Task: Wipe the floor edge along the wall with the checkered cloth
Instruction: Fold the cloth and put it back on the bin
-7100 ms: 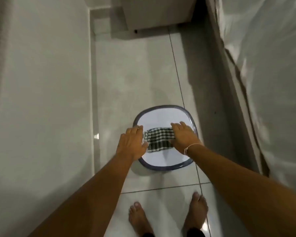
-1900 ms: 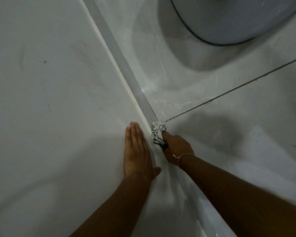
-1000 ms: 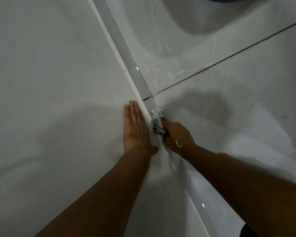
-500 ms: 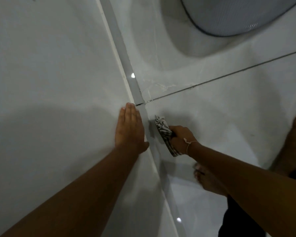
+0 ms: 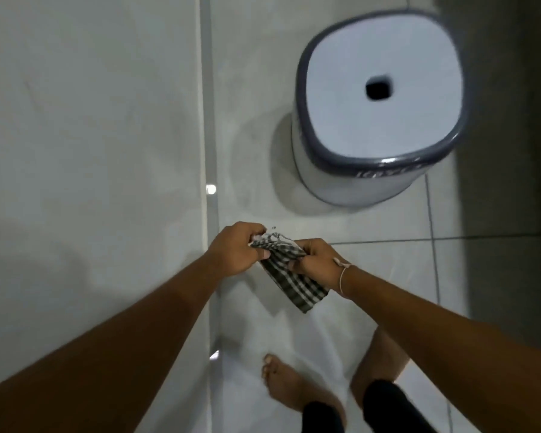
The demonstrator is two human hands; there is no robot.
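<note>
Both hands hold the checkered cloth in the air above the floor, just right of the wall base. My left hand grips its upper end and my right hand grips its middle. The dark-and-white checked cloth is bunched between them, and its loose end hangs down to the right below my right wrist. The floor edge is a grey strip that runs up the frame where the pale wall meets the tiled floor.
A white plastic stool with a grey rim and a centre hole stands on the floor to the upper right. My bare feet are at the bottom. A dark vertical surface borders the right side.
My left hand has left the wall and taken hold of the cloth. The cloth has been lifted off the floor edge. The view has risen, so the stool is fully visible.
</note>
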